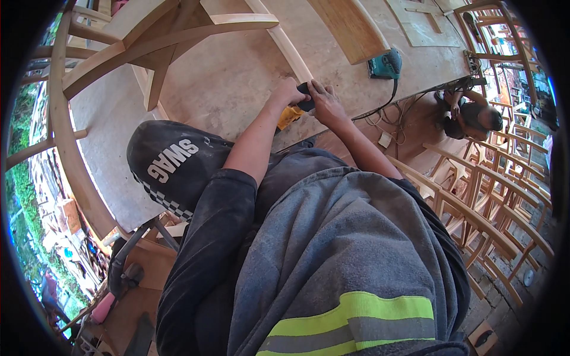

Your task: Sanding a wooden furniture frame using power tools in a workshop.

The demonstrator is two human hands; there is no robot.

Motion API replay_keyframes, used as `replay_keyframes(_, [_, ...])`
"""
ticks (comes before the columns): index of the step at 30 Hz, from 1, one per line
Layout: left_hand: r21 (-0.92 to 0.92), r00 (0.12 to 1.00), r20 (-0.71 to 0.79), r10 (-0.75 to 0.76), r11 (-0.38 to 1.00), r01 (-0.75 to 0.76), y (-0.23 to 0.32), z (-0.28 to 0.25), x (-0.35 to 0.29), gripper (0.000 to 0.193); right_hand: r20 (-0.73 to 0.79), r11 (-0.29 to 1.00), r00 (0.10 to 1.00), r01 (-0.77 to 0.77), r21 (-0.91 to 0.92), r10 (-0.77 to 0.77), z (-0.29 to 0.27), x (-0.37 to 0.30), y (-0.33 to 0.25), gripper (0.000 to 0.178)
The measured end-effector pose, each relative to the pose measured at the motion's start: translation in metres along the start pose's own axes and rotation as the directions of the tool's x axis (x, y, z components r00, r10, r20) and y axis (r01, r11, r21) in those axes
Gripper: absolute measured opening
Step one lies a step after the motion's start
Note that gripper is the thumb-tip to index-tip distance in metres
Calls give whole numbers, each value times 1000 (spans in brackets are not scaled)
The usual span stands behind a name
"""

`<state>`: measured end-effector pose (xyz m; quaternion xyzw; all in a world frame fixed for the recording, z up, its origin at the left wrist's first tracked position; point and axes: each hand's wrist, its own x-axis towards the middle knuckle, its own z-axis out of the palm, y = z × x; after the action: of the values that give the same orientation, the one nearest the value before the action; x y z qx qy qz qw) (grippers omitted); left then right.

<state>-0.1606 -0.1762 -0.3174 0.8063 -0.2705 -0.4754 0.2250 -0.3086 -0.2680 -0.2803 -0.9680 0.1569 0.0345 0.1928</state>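
Note:
My left hand (287,93) and my right hand (328,108) meet at the near end of a pale wooden chair leg (285,44). Between them is a small black piece (306,98), perhaps sandpaper, wrapped at the leg's end. Fingers of both hands are closed on it; the hands partly hide it. The leg belongs to a wooden chair frame (178,38) lying on the worktable (219,77). Just below my hands shows something yellow (289,117), its kind unclear. My left leg (172,157), in black printed trousers, is bent at the table's edge.
Right of my hands, a teal power sander (387,64) with a black cord stands beside a wooden board (350,29). A co-worker (475,115) crouches beyond the table's right side. Several wooden chair frames (481,202) crowd the floor at right.

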Motion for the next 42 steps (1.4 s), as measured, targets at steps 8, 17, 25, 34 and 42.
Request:
replay_keyframes(8, [178, 960, -241, 140, 979, -98, -9, 19, 5, 46, 41, 872, 950, -302, 386, 310, 3, -4, 41, 75])
replay_keyframes(17, [105, 988, -125, 95, 991, -82, -8, 15, 8, 50, 419, 449, 844, -534, 716, 336, 28, 6, 54, 47])
replay_keyframes(25, [12, 985, -117, 125, 992, -125, -11, 15, 8, 48, 455, 221, 831, -532, 817, 319, 36, 5, 51, 38])
replay_keyframes(34, [65, 980, -123, 155, 987, -148, -12, 16, 8, 47, 353, 254, 880, -438, 863, 317, 43, 1, 40, 32])
replay_keyframes(42, [-97, 991, -62, 116, 988, -122, -13, 12, 4, 44, 322, 323, 862, -456, 830, 391, 50, 3, 41, 32])
